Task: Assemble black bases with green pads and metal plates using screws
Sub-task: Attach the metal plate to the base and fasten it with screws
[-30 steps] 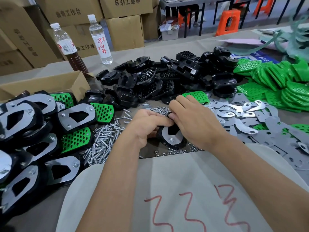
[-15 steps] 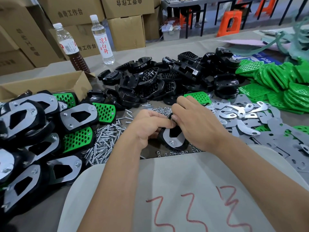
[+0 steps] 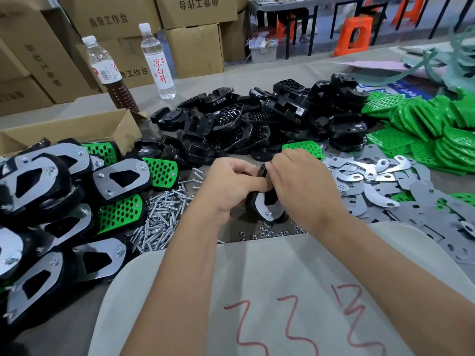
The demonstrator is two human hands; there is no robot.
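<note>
1. A black base [image 3: 267, 199] topped with a metal plate [image 3: 260, 209] sits at table centre, just beyond the person's lap; one screw head shows at the plate's near end.
2. The left hand [image 3: 231, 186] curls around the base's left side, gripping it; the right hand [image 3: 300, 186] pinches its far end, fingertips close together.
3. This looks like fastening; whether a screw is pinched there cannot be seen.
4. Next likely calls for another screw from the loose screws [image 3: 159, 217] just left, or a nut from the nuts [image 3: 267, 232] scattered nearby.
5. Finished assemblies [image 3: 120, 178] lie at left; spare black bases [image 3: 231, 124] behind; green pads [image 3: 437, 132] and loose plates [image 3: 385, 191] at right.
</note>
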